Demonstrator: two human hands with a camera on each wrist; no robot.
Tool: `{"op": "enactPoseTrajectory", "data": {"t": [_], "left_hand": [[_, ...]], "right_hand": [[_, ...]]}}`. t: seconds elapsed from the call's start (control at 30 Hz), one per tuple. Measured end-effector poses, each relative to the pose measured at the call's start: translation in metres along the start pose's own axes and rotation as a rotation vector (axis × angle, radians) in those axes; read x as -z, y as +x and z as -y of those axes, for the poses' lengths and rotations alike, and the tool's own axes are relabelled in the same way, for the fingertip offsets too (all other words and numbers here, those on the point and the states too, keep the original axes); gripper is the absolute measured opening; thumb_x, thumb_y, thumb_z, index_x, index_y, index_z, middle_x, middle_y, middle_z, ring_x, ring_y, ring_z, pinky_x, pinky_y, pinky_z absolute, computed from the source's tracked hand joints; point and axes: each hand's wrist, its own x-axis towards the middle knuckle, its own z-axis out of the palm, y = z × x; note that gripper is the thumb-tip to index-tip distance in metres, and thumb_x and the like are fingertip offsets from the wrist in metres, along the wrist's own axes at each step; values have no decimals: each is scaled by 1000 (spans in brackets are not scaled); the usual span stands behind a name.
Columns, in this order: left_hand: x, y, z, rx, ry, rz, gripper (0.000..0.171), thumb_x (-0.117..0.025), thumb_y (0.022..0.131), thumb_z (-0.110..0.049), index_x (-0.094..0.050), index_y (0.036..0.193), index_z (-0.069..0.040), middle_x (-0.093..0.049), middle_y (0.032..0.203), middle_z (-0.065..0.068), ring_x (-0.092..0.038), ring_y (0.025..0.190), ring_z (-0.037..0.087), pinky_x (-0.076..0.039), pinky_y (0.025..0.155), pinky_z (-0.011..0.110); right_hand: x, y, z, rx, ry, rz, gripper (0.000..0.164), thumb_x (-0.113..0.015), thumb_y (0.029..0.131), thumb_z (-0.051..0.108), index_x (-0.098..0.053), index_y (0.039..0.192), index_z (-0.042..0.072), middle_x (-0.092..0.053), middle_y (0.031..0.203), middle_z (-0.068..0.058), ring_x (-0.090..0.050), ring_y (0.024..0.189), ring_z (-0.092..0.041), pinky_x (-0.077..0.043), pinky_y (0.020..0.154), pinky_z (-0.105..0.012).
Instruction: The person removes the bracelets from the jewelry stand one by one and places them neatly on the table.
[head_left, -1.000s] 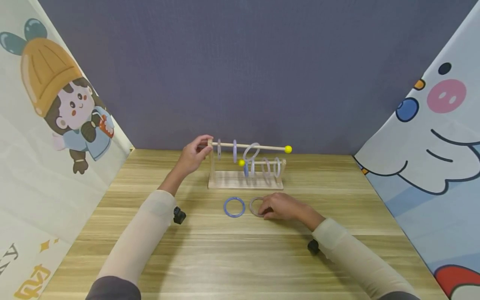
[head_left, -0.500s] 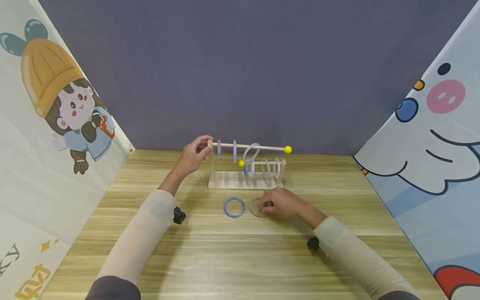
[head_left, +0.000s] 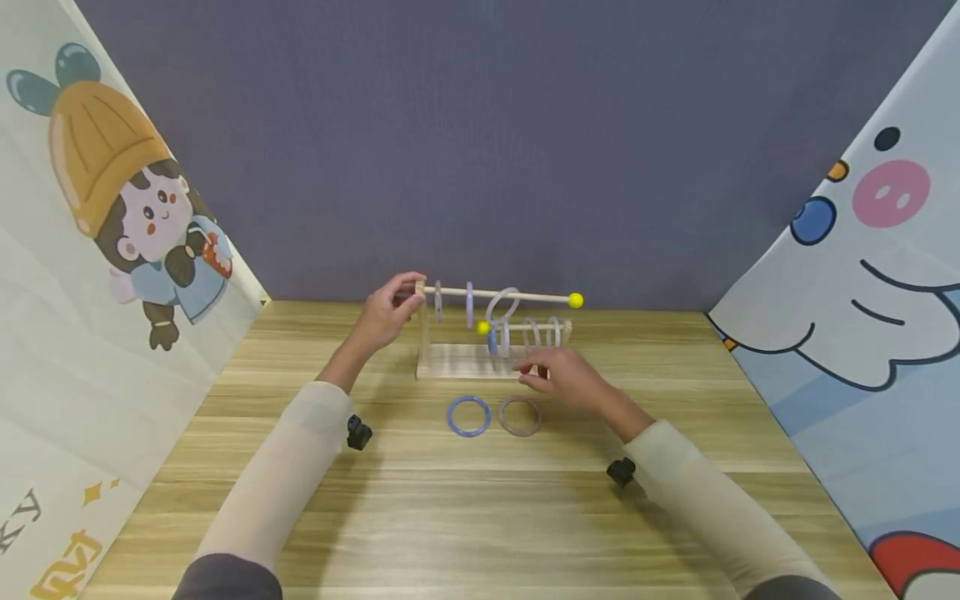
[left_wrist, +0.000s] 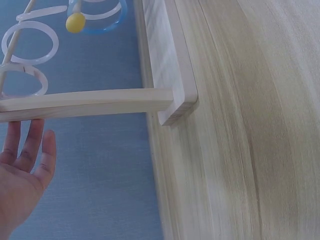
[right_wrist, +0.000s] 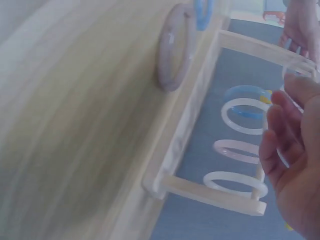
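Observation:
A two-rod wooden bangle stand [head_left: 448, 362] holds several bangles. My left hand [head_left: 387, 312] grips the top of its left post, with fingers [left_wrist: 33, 142] against the wood in the left wrist view. My right hand [head_left: 564, 377] is in front of the stand's lower rod, fingers loosely bent and nothing between them. In the right wrist view it overlaps that rod, near a pink bangle [right_wrist: 235, 158] and a white bangle [right_wrist: 222, 120]. On the table in front lie a blue bangle [head_left: 468, 434] and a brownish-grey bangle [head_left: 520, 434], apart from each other.
Yellow balls cap the upper rod [head_left: 540, 297] and the lower rod. A clear bangle [head_left: 513, 292] hangs tilted on the upper rod. A dark wall [head_left: 480, 150] rises behind the wooden table [head_left: 420, 517]. Cartoon-printed panels stand left and right.
My right hand has let go of the brownish-grey bangle, leaving it on the table, and has moved up and away toward the stand. The left hand stays on the post.

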Motion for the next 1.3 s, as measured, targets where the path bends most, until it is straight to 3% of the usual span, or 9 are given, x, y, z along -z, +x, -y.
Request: {"op": "enactPoseTrajectory", "data": {"t": [0.13,0.33,0.7,0.9,1.17,1.3], "left_hand": [[0,-1,0,-6,8,-7,36,-60,105,-23,-57,139,-15,-67,126,19,-65,100,38,-54,71,22],[0,-1,-1,-11,-1,-13,35,-60,104,-22,-57,139,-15,-67,126,20,-66,103,44,-54,70,22],[0,-2,-1,-11,4,-15,36,-60,104,-23,-57,139,-15,-67,127,20,-68,103,40,-57,73,28],[0,-2,-1,-6,5,-8,36,-61,104,-24,-57,139,-16,-67,128,20,-68,103,40,-58,75,33],[0,-2,-1,0,2,-11,37,-61,104,-22,-56,140,-14,-67,128,21,-67,104,43,-59,82,52],[0,-2,0,-1,12,-10,36,-60,104,-23,-57,140,-16,-66,129,21,-67,106,44,-60,79,45]], "right_hand": [[4,8,5,-72,83,-87,20,-75,93,15,-77,112,9,-79,100,-5,-65,70,-7,-52,58,-19],[6,17,12,-127,166,-175,26,-75,93,13,-74,117,4,-77,113,-11,-70,71,-14,-55,58,-23],[4,38,22,-233,266,-270,36,-74,94,17,-67,128,6,-76,117,-11,-68,70,-13,-51,55,-22],[1,47,27,-333,413,-322,35,-72,96,17,-67,129,7,-74,121,-12,-72,72,-16,-54,56,-20],[-5,59,30,-407,528,-348,35,-71,96,20,-67,129,8,-73,123,-12,-72,74,-23,-49,50,-20],[-7,63,31,-440,585,-357,32,-71,96,20,-68,127,11,-72,125,-11,-73,77,-28,-49,49,-19]]}}
